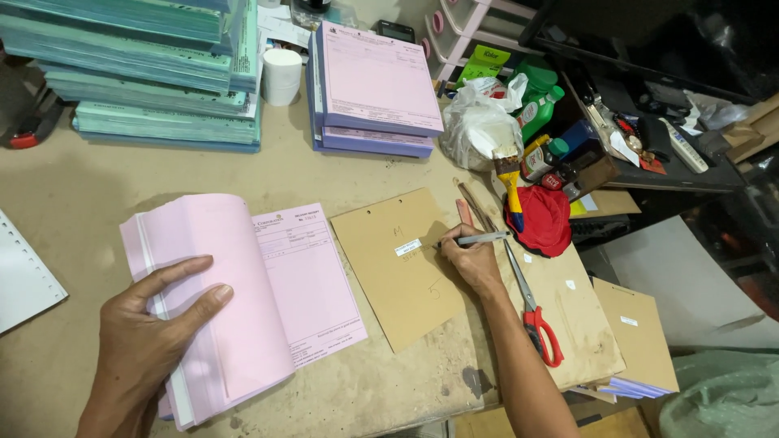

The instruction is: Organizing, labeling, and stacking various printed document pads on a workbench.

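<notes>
Left hand [150, 324] on pink pad [219, 300] edge

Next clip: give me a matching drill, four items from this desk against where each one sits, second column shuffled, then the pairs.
Things
1. pen
2. pink pad
3. scissors
4. paintbrush

Places
A. lying on the stack of brown boards at the desk's right edge
B. held in the right hand, tip on the brown card
C. beside the red cloth, bristles pointing away from the person
D. under the left hand, its top sheets folded back

Pairs: 1-B, 2-D, 3-A, 4-C
</notes>
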